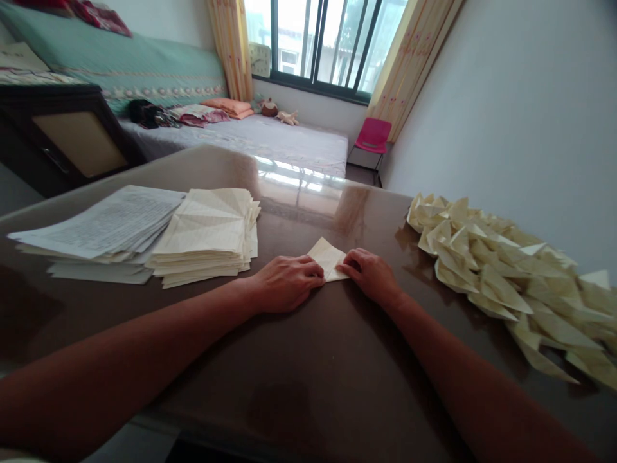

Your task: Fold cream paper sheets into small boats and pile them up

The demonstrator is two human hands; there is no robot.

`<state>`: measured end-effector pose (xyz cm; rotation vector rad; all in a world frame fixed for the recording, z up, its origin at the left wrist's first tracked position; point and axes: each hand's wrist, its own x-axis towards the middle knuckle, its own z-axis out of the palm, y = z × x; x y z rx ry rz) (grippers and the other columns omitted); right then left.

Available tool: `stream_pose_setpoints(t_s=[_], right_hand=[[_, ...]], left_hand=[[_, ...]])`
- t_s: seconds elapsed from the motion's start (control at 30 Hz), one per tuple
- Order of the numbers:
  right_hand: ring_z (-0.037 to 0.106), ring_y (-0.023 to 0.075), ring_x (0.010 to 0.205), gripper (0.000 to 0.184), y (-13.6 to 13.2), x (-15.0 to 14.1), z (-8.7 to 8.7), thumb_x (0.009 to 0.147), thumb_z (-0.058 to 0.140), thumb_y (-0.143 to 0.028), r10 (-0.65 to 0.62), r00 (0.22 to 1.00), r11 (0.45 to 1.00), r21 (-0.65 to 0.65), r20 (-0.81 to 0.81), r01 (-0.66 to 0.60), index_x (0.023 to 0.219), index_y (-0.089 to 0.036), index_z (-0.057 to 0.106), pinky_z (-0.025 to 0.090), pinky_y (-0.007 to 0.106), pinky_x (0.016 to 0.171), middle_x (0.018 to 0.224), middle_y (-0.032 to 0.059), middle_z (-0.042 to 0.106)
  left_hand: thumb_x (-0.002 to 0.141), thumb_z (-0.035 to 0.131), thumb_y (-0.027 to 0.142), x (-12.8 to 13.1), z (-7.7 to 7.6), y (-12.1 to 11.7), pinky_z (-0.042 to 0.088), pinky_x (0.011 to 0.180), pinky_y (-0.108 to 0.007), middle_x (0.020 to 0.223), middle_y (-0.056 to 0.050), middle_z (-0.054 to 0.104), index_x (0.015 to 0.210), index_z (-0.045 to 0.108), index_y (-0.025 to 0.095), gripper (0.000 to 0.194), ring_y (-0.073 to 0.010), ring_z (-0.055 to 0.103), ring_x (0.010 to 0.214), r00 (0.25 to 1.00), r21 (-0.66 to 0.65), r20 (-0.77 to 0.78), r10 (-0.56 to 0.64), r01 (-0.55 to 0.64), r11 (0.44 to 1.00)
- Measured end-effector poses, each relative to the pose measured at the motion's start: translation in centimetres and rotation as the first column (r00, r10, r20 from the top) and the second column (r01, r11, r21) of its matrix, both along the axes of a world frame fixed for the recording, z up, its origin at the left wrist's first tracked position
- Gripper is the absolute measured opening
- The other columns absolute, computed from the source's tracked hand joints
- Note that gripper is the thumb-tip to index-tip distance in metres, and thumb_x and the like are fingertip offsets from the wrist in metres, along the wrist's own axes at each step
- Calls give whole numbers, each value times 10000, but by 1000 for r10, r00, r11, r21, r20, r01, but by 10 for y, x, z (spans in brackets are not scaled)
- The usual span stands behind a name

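Note:
A small folded piece of cream paper (328, 256) lies on the dark glossy table (308, 360), its pointed corner facing away from me. My left hand (289, 281) is closed on its left side, fingers curled and pressed down at the lower edge. On the right side, my right hand (369, 270) pinches the paper between thumb and fingers. Both hands rest low against the tabletop, and they cover the paper's side corners. To the left stands a stack of creased cream sheets (207, 225). A long heap of folded paper pieces (496, 263) lies at the right.
Printed white sheets (106, 218) lie at the far left, beside the cream stack. Beyond the table are a bed (289, 143), a pink chair (373, 135) and a window (328, 45). A dark cabinet (72, 141) stands at the left, and a white wall (520, 116) runs along the right.

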<state>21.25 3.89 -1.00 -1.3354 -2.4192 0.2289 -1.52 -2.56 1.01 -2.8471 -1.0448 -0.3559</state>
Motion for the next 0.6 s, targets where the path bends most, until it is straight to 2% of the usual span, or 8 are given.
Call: stream_pose_setpoints(t_s=[0.13, 0.27, 0.6], right_hand=[[548, 138, 686, 280, 1, 0, -1, 864, 541, -465, 5, 1000, 1000, 2, 2, -5, 758, -213, 602, 332, 254, 597, 816, 7, 627], [546, 134, 679, 272, 1, 1, -1, 868, 540, -462, 3, 1000, 1000, 5, 9, -3, 763, -217, 597, 325, 253, 595, 816, 1, 629], [540, 131, 669, 267, 0, 0, -2, 854, 558, -456, -6, 1000, 1000, 20, -14, 7, 759, -211, 607, 332, 250, 589, 817, 9, 629]], left_hand=[[930, 403, 269, 6, -1, -1, 470, 722, -260, 977, -42, 650, 1108, 599, 220, 269, -168, 568, 913, 998, 33, 15, 69, -69, 997], [929, 425, 386, 11, -2, 0, 459, 751, -294, 1031, -41, 618, 1234, 542, 271, 346, -192, 534, 961, 999, 63, -13, 47, -46, 997], [928, 433, 365, 13, -2, 0, 426, 797, -301, 1216, -4, 604, 1226, 553, 280, 332, -185, 511, 1024, 999, 48, -23, 33, -32, 998]])
